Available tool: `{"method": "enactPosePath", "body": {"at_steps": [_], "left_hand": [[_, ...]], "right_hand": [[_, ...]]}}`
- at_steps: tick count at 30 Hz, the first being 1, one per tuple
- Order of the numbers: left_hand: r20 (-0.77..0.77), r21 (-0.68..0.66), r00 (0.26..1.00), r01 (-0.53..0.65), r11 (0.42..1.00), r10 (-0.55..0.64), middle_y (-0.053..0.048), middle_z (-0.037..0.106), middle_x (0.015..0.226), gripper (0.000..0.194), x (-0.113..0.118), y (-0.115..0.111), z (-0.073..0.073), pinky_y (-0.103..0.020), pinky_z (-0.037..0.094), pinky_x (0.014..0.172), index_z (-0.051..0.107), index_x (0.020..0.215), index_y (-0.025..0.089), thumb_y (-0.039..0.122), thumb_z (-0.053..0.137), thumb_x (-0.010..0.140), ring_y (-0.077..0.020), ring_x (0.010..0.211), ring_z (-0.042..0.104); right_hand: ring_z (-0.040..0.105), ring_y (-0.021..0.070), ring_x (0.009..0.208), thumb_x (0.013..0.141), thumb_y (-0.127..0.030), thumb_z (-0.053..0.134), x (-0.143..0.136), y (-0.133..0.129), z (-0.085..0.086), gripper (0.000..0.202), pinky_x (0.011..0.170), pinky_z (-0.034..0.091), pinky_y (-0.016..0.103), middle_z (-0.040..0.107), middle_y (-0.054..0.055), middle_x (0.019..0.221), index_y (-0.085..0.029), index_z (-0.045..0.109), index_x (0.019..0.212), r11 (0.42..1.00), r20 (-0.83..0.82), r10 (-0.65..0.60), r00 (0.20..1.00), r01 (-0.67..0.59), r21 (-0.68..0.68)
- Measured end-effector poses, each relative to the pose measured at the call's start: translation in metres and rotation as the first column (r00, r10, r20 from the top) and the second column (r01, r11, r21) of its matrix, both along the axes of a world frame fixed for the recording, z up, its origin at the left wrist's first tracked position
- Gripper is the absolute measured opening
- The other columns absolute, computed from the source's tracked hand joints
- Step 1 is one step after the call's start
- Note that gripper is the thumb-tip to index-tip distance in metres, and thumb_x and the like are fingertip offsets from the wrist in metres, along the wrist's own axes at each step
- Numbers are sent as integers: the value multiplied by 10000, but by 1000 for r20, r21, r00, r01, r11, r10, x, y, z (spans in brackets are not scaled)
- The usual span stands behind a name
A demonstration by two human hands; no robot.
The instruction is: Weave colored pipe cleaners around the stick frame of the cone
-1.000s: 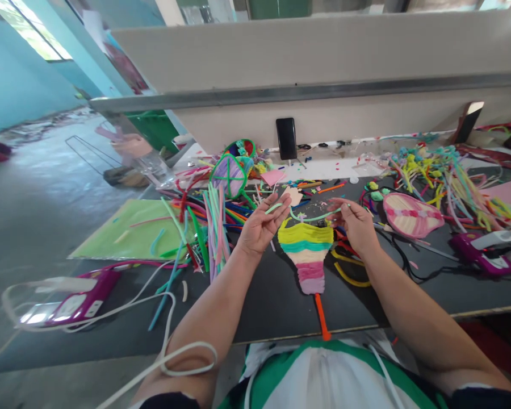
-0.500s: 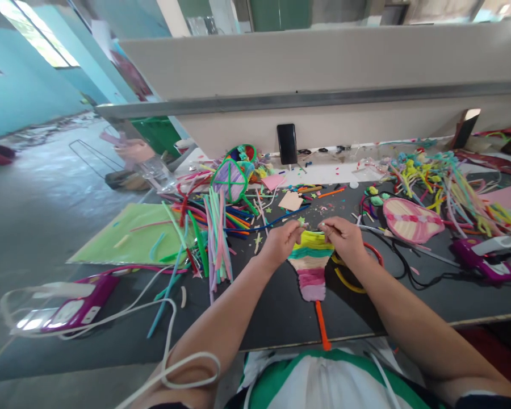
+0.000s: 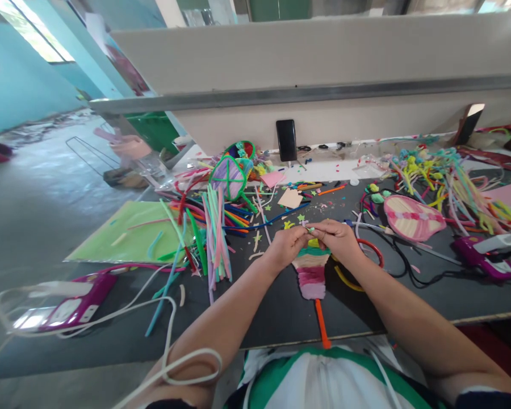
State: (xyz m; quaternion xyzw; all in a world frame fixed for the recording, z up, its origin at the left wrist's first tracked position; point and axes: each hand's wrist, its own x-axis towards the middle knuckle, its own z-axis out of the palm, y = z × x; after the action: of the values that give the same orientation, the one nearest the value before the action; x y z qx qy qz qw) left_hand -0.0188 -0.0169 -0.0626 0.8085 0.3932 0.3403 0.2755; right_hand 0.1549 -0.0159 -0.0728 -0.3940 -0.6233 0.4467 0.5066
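Pinching: left hand [image 3: 286,246] and right hand [image 3: 337,238] meet at the top of the striped fan [image 3: 310,268], the fingers of both closed on a thin pale green stem [image 3: 310,229] between them.
Hidden: the fan's upper yellow band is mostly covered by the two hands; only a sliver shows between them, and how the green stem runs under the fingers cannot be made out.
Fan: lies flat on the dark tabletop [image 3: 272,307], just in front of the person, its teal, cream and pink bands showing below the hands, its orange handle [image 3: 322,322] pointing towards the body.
Cut off: the handle's near end goes out of sight at the tabletop edge, behind the green and white shirt.
Arms: both forearms bare, reaching forward and converging, wrists low over the tabletop, knuckles up.
Left side: a loose bundle of coloured stems [image 3: 215,233] lies near the left hand; a purple glue gun [image 3: 74,301] with a white cord lies well apart.
Right side: a pink oval fan [image 3: 413,217] and a second purple glue gun [image 3: 483,255], partly blurred.
Back: a dark phone [image 3: 286,140] stands upright against the partition.
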Motion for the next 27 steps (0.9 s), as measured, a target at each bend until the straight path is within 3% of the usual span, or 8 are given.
{"method": "enactPosePath", "body": {"at_steps": [6, 9, 12, 14, 16, 20, 24, 27], "left_hand": [[74, -164, 997, -7, 986, 20, 26, 515, 502, 336, 4, -3, 1, -235, 380, 501, 562, 627, 192, 377, 481, 896, -103, 434, 475], [111, -122, 993, -36, 992, 49, -2, 618, 647, 222, 3, 1, -2, -230, 395, 526, 631, 748, 188, 373, 562, 849, -112, 504, 528], [158, -49, 963, -213, 976, 218, -35, 677, 809, 238, -10, 13, -5, -229, 401, 556, 652, 927, 196, 395, 543, 854, -124, 579, 563], [120, -95, 915, -375, 922, 384, -26, 666, 731, 289, -25, 23, -8, -228, 380, 523, 646, 861, 194, 432, 484, 879, -118, 519, 540], [-27, -196, 880, -470, 861, 474, -8, 606, 557, 355, -39, 32, -10, -231, 340, 472, 615, 691, 194, 467, 477, 871, -114, 424, 492], [-256, -379, 881, -470, 797, 397, 12, 491, 367, 413, -49, 38, -15, -234, 268, 408, 520, 498, 199, 488, 592, 784, -106, 296, 415], [-248, -544, 917, -399, 738, 313, 14, 497, 360, 431, -39, 33, -16, -224, 273, 381, 517, 533, 188, 554, 638, 725, -114, 282, 427], [-115, -651, 939, -318, 689, 324, 21, 495, 363, 386, -29, 29, -16, -215, 307, 384, 539, 600, 171, 513, 683, 705, -108, 305, 433]], "right_hand": [[456, 81, 403, 664, -399, 742, -4, 1, -3, 213, 400, 350, 236, 587, -19, 580, -220, 753, 780, 979, -115, -23, 993, -1, -203], [439, 81, 399, 674, -378, 738, -4, 2, -5, 184, 406, 335, 235, 560, -34, 532, -213, 728, 753, 979, -149, -87, 985, 57, -193], [445, 86, 410, 724, -370, 707, 1, 3, -4, 172, 423, 334, 225, 529, -50, 486, -215, 703, 800, 983, -184, -124, 975, 95, -156], [456, 88, 416, 738, -370, 698, 5, 5, -3, 170, 432, 345, 222, 527, -55, 479, -216, 681, 810, 984, -215, -145, 966, 118, -134], [469, 89, 419, 744, -367, 697, 8, 7, -2, 168, 434, 359, 222, 536, -56, 494, -219, 664, 815, 985, -255, -155, 955, 129, -116], [485, 89, 424, 765, -350, 691, 11, 9, -1, 137, 430, 375, 221, 540, -59, 523, -232, 648, 820, 990, -330, -140, 933, 125, -67], [507, 81, 439, 804, -368, 657, 10, 5, 3, 144, 433, 398, 226, 664, -18, 720, -229, 628, 830, 996, -317, -90, 944, 84, -34], [516, 70, 425, 832, -368, 631, 10, 3, 8, 144, 417, 393, 223, 708, -1, 899, -235, 576, 842, 1000, -354, -9, 935, 5, -14]]}}
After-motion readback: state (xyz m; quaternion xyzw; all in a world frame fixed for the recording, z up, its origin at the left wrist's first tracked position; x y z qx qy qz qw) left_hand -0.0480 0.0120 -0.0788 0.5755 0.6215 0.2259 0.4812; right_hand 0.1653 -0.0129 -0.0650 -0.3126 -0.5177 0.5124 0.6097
